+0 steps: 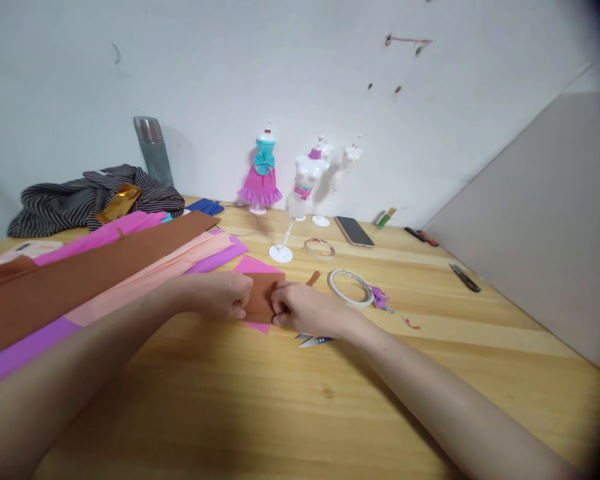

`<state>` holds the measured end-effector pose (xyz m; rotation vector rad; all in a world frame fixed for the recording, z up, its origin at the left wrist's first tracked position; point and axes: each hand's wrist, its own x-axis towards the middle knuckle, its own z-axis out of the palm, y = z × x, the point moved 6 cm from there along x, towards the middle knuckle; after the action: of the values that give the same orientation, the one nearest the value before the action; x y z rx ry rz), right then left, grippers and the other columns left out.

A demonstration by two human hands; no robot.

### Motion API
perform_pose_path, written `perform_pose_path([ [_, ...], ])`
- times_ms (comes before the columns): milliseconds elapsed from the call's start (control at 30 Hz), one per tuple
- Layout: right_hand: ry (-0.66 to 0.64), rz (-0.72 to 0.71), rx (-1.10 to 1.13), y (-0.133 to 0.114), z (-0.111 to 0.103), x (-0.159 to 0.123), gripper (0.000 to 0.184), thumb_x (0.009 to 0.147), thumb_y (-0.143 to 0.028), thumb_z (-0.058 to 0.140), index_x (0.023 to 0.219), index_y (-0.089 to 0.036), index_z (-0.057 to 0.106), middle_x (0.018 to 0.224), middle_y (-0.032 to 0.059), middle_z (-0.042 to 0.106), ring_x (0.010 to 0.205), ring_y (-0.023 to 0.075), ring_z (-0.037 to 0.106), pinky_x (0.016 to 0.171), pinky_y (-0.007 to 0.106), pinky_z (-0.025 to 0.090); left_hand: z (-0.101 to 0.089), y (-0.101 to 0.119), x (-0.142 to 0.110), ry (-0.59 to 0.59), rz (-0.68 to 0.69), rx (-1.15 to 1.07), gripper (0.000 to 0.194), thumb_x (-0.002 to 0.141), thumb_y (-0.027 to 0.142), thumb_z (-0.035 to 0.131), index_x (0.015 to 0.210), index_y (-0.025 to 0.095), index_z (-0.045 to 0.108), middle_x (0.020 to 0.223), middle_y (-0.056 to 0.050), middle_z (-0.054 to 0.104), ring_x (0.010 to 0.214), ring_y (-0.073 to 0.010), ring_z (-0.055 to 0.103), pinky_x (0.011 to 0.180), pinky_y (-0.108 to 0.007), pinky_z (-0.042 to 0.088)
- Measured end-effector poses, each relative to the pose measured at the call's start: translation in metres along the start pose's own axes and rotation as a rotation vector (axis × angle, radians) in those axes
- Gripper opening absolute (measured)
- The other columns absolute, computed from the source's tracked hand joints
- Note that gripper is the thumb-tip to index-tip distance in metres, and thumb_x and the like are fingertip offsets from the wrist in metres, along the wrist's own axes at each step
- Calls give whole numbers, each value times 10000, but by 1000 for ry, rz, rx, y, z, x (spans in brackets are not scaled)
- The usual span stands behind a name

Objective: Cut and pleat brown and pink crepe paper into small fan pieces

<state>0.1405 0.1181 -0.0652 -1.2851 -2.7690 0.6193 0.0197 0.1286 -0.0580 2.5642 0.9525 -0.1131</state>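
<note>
"Taking the brown piece as the centre of the clock, what is found around it?"

"It is held over a pink sheet on the wooden table. At 9 o'clock a stack of coloured sheets is spread, with a long brown one on top. At 10 a striped cloth is seen with a gold packet on it, and at 11 a flask is stood by the wall. A dressed dress form is placed at 12, a barer dress form at 1, a phone at 2 and a ring of tape at 3, with purple scraps beside it."

"Is anything set close by, in the way?"

"A pair of scissors is found at 4 o'clock, partly hidden by the right hand. At 2, just past the knuckles, a brown scrap is seen."

"And how are the fingers placed?"

"Those of the left hand are curled together, clamped on the end of the brown piece at 9 o'clock. Those of the right are closed likewise on the end at 3. The middle is exposed between them. The pads are turned out of sight, so the exact pinch cannot be told."
</note>
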Motion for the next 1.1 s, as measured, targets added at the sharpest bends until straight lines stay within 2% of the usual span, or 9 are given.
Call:
perform_pose_path([
  [100, -2, 7, 0, 0, 0, 0, 129, 699, -119, 590, 624, -164, 495, 775, 24, 578, 693, 123, 508, 595, 223, 321, 4, -4, 1, -24, -41, 36, 151, 714, 194, 531, 575, 167, 479, 642, 3, 500, 595, -119, 434, 555, -243, 326],
  [200, -1, 18, -10, 0, 0, 0, 138, 693, -110, 585, 616, -164, 484, 766, 23, 576, 683, 121, 503, 594, 224, 316, 4, -5, 2, 1, -59, 58, 155, 709, 194, 546, 566, 166, 494, 619, 1, 504, 568, -119, 425, 544, -250, 321],
  [433, 10, 7, 26, -2, -1, -2, 99, 679, -91, 550, 672, -169, 491, 732, 10, 573, 647, 111, 491, 543, 212, 290, 0, 3, 3, -12, -30, 122, 128, 646, 126, 557, 538, 164, 501, 603, -2, 518, 574, -125, 429, 539, -256, 297],
  [533, 15, 42, 33, -1, -1, -2, 96, 673, -96, 550, 669, -173, 493, 682, -1, 557, 599, 104, 476, 514, 213, 271, -1, 3, 3, -40, -80, 137, 61, 623, 116, 564, 607, 169, 537, 654, -4, 550, 599, -135, 444, 529, -253, 278],
  [700, 36, 105, -17, 1, 1, -1, 83, 693, -90, 537, 675, -171, 533, 672, 8, 581, 580, 105, 477, 501, 219, 257, 1, 1, 3, -72, -169, 134, 63, 632, 109, 556, 658, 166, 550, 709, -9, 572, 580, -125, 436, 508, -250, 261],
  [867, 28, 71, -22, 4, 4, 1, 81, 693, -91, 541, 692, -168, 569, 682, 8, 605, 603, 106, 501, 505, 212, 267, 0, -1, 4, -77, -106, 47, 57, 641, 123, 555, 676, 167, 565, 705, 4, 594, 630, -131, 497, 536, -233, 317],
  [933, 27, 56, -11, 5, 4, 2, 75, 693, -97, 546, 690, -164, 581, 681, 7, 612, 599, 104, 503, 502, 210, 267, -5, -11, 7, 1, -91, -2, 82, 680, 152, 551, 747, 169, 596, 757, -2, 624, 693, -144, 540, 587, -231, 371],
  [1033, 7, 42, 27, 3, 3, 1, 72, 693, -101, 553, 686, -159, 597, 687, 10, 631, 604, 103, 516, 506, 204, 281, -14, -39, 13, 271, -118, 35, 198, 777, 189, 497, 927, 158, 622, 970, -62, 649, 892, -192, 574, 760, -279, 433],
  [1100, -20, 48, 55, 0, 1, -1, 85, 684, -89, 553, 688, -156, 606, 699, 11, 645, 612, 101, 527, 522, 199, 301, -13, -58, 17, 405, -110, 85, 309, 823, 201, 463, 1103, 151, 584, 1172, -110, 598, 1057, -224, 539, 879, -324, 420],
])
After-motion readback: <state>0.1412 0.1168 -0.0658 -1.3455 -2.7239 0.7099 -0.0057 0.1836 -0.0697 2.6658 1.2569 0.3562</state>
